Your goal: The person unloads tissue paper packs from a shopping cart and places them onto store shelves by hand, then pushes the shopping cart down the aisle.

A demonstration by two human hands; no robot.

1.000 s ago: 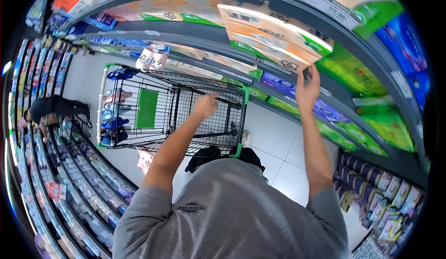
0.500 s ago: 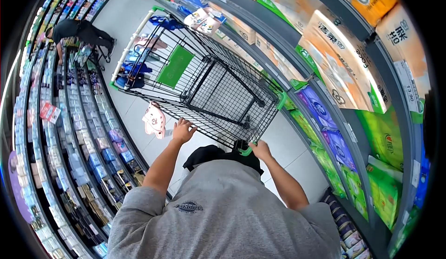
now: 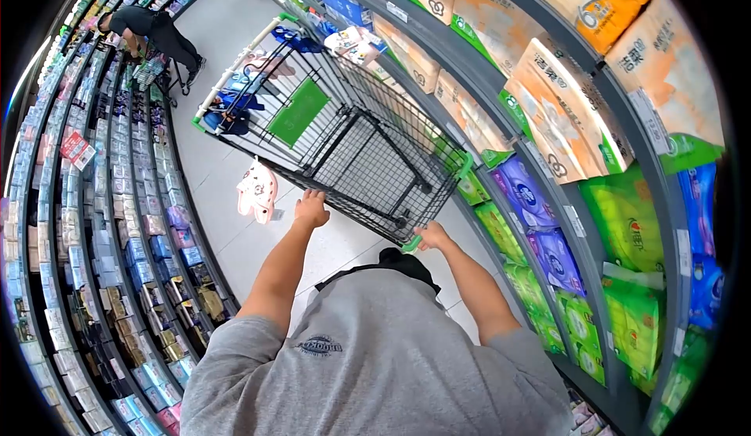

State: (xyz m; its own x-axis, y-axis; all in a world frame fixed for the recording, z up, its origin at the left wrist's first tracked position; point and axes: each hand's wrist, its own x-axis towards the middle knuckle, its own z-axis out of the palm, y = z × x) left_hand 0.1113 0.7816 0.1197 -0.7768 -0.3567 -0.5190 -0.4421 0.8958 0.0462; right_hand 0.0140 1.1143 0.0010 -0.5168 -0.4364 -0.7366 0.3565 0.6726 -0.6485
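Note:
A wire shopping cart with green corner pieces stands in front of me, turned at an angle. Nothing lies on the bare mesh of its basket. My left hand is closed over the cart's near side rim, its fingertips partly hidden. At the near right corner, my right hand wraps around the green corner piece. A green panel sits at the cart's far end, close to some blue items. Outside the left side hangs a pink patterned piece; a white patterned one is on the opposite side.
Shelves of small packets curve along the left. Tissue packs fill the right shelves close to the cart, with green packs lower down. A person in dark clothes bends at the far left shelf. Pale floor tiles run between.
The cart has moved forward, away from my body, and my arms are stretched further with both hands still on it. The person at the far left has raised their upper body slightly.

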